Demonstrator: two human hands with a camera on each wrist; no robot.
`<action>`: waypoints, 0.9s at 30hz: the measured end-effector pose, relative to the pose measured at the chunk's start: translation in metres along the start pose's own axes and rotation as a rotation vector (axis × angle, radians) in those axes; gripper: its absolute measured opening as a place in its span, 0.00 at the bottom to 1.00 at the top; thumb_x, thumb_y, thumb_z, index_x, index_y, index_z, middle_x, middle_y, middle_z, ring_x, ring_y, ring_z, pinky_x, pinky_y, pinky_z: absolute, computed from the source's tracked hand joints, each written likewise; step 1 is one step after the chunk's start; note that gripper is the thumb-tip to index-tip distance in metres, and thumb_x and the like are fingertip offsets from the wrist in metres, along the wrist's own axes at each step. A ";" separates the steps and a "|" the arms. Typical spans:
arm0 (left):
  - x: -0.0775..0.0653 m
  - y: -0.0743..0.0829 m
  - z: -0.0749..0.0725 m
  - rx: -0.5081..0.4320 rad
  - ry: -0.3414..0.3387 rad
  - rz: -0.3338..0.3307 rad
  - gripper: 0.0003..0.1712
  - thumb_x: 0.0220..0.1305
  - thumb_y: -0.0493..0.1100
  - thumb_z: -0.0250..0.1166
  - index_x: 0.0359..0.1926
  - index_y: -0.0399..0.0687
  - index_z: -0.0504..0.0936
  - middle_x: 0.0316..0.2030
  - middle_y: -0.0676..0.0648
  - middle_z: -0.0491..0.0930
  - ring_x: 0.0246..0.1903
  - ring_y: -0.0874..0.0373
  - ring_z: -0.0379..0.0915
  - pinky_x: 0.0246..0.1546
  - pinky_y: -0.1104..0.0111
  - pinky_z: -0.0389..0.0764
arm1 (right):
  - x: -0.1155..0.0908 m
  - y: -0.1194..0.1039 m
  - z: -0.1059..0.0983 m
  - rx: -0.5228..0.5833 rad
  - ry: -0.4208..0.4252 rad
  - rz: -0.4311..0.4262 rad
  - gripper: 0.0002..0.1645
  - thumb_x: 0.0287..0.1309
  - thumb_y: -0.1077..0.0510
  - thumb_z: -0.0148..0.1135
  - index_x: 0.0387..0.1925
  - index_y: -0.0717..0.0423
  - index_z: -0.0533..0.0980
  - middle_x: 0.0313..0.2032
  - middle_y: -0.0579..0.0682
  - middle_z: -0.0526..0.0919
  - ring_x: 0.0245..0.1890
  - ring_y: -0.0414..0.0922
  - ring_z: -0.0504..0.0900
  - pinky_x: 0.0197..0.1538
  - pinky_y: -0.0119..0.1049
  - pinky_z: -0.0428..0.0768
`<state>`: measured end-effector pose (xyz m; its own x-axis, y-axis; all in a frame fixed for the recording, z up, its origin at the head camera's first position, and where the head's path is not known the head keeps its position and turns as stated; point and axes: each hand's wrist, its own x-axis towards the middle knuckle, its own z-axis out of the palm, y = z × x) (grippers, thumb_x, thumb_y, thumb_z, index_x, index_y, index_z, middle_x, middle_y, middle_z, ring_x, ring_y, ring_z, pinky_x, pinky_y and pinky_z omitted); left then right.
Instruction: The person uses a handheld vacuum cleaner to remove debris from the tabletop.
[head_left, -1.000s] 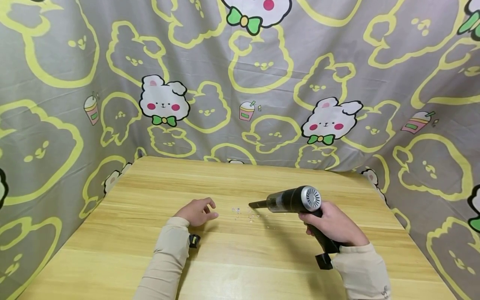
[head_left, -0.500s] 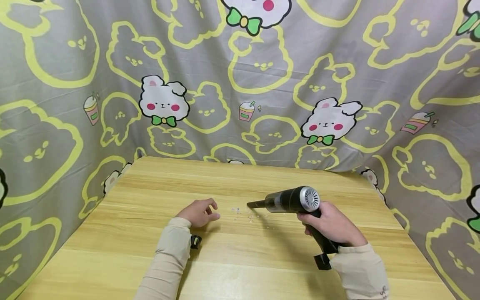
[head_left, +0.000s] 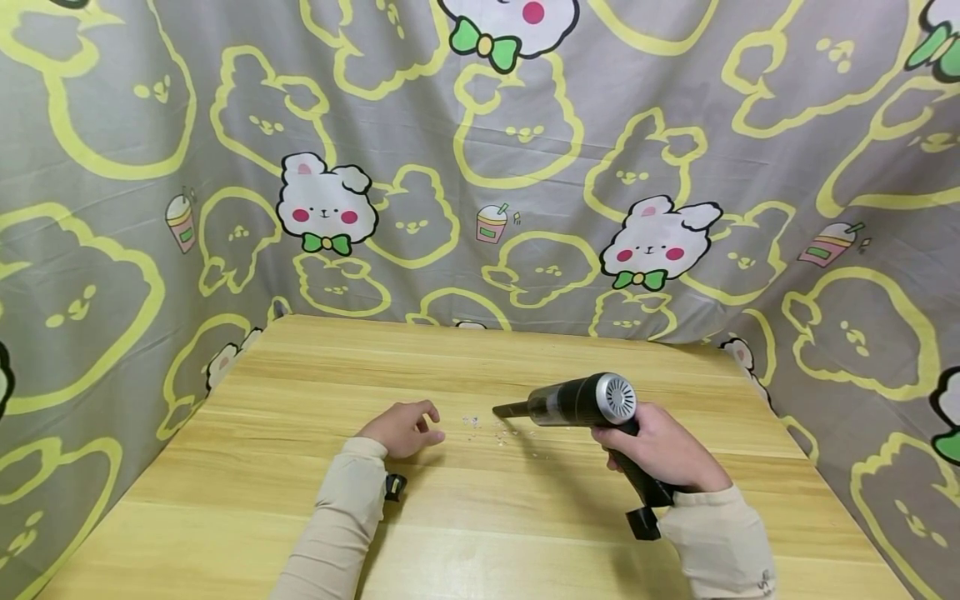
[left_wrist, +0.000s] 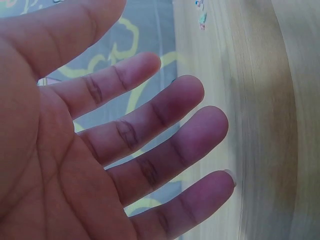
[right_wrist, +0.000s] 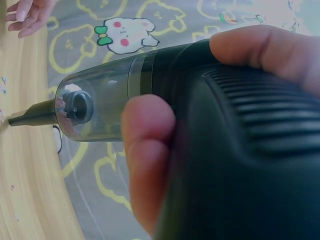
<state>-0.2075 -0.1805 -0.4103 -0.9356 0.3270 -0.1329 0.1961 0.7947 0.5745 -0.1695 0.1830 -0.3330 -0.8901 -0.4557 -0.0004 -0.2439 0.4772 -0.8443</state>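
Observation:
My right hand (head_left: 667,450) grips the black handle of a handheld vacuum cleaner (head_left: 573,402), which has a silver vented end and a clear dust chamber. Its narrow nozzle (head_left: 512,410) points left and down, the tip close over the wooden table beside small paper scraps (head_left: 472,422). Through the clear chamber (right_wrist: 102,102) in the right wrist view, some pinkish bits show around the inner tube. My left hand (head_left: 405,428) holds nothing and sits just left of the scraps. In the left wrist view its fingers (left_wrist: 195,132) are spread and loosely extended.
The wooden table (head_left: 450,533) has a few more tiny scraps scattered under and right of the nozzle. A grey curtain (head_left: 420,167) with yellow outlines and white rabbit prints rises behind the table and along both sides. Each wrist carries a small black mount.
The vacuum cleaner in my right hand has shifted slightly left, its nozzle tip nearer the main cluster of scraps. My left hand has drifted a little right and down.

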 end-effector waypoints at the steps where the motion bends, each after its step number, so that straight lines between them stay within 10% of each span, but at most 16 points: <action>1: 0.000 0.000 0.000 0.001 0.000 0.000 0.15 0.65 0.47 0.62 0.48 0.44 0.75 0.37 0.43 0.80 0.35 0.52 0.75 0.40 0.55 0.77 | 0.000 0.000 0.000 0.000 -0.001 0.000 0.16 0.60 0.56 0.62 0.42 0.66 0.73 0.23 0.54 0.76 0.21 0.48 0.80 0.27 0.42 0.81; 27: -0.003 -0.007 -0.007 -0.008 0.012 -0.031 0.16 0.66 0.47 0.61 0.49 0.44 0.75 0.39 0.43 0.79 0.37 0.51 0.75 0.41 0.54 0.77 | -0.001 -0.003 0.001 -0.067 -0.007 -0.002 0.14 0.61 0.54 0.61 0.40 0.62 0.74 0.22 0.53 0.79 0.21 0.48 0.80 0.26 0.42 0.81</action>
<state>-0.2079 -0.1910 -0.4085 -0.9446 0.2965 -0.1410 0.1649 0.8000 0.5770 -0.1673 0.1812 -0.3312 -0.8869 -0.4620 -0.0026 -0.2711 0.5250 -0.8068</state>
